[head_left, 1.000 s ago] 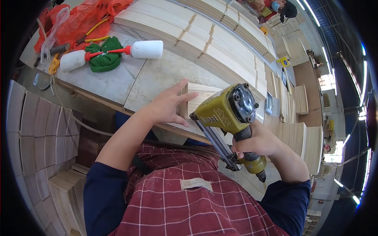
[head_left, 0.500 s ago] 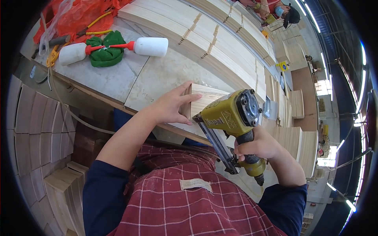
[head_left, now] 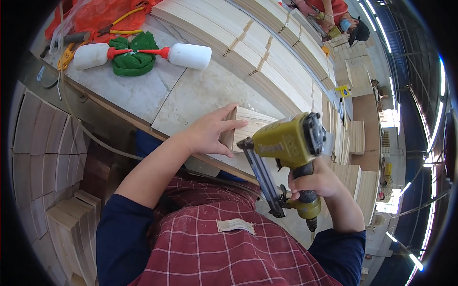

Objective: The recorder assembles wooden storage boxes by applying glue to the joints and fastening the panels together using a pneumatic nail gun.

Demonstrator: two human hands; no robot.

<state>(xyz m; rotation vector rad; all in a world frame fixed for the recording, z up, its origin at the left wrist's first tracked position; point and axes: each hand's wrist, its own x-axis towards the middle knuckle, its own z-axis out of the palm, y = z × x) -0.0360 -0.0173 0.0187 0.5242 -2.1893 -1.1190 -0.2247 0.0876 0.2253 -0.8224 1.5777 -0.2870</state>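
Note:
My left hand (head_left: pixel 210 132) spans the near-left end of a pale wooden box (head_left: pixel 253 115), fingers on its upper edge and thumb at the lower side. Only part of that box shows; the tool hides the rest. Wrapped around the black handle of an olive-yellow pneumatic nail gun (head_left: pixel 281 142) is my right hand (head_left: pixel 316 182). The gun's nose hangs just right of my left thumb, close to the box end. Whether the nose touches the wood I cannot tell.
Two white glue bottles (head_left: pixel 190 56) with red nozzles rest on a green cloth (head_left: pixel 136 64). Long rows of wooden boards (head_left: pixel 214 33) line the table's far side. An air hose (head_left: pixel 90 136) runs at the left, by stacked wooden pieces (head_left: pixel 40 128). A co-worker (head_left: pixel 334 16) works beyond.
The nail gun's nose has moved slightly right and up, away from my left thumb, and the tool has turned a little. My left hand stays at the box end. The view has shifted slightly.

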